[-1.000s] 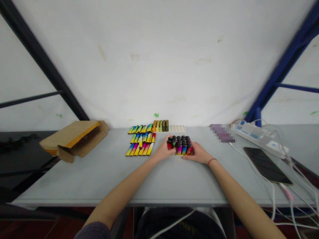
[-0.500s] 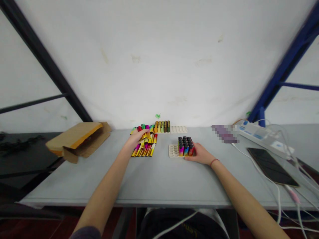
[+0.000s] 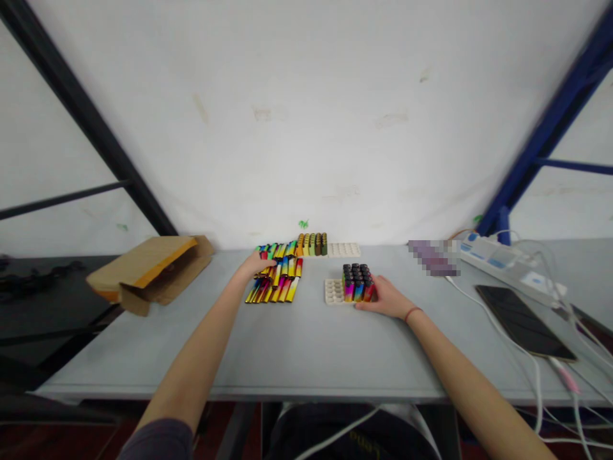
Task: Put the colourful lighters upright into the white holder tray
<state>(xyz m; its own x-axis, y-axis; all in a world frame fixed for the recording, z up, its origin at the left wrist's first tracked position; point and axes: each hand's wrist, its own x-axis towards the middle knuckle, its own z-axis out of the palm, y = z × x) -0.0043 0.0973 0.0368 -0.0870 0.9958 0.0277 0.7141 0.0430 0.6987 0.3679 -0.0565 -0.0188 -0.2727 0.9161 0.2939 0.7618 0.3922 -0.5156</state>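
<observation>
Shiny multicoloured lighter sleeves (image 3: 275,291) lie in rows on the table. Over the left end of the middle and upper rows is my left hand (image 3: 251,263), thumb and fingers curled onto some sleeves; its fingertips are partly hidden. My right hand (image 3: 387,299) grips the right side of a white holed tray (image 3: 334,291), thumb along its front edge and other fingers hidden behind the lighters. Black-topped coloured lighters (image 3: 357,282) stand upright in the tray's right part. The holes at its left show bare.
At the back, yellow to dark green upright pieces (image 3: 312,244) stand beside another white holed tray (image 3: 345,250). An opened cardboard box (image 3: 148,265) sits at left. On the right are a phone (image 3: 524,319), a power strip (image 3: 510,268), white cables (image 3: 536,383) and a blurred purple item (image 3: 431,257).
My left hand has moved a little left and down across the sleeves. The upper sleeves now lie more spread out, and the front row reaches farther left. My right hand stays on the tray.
</observation>
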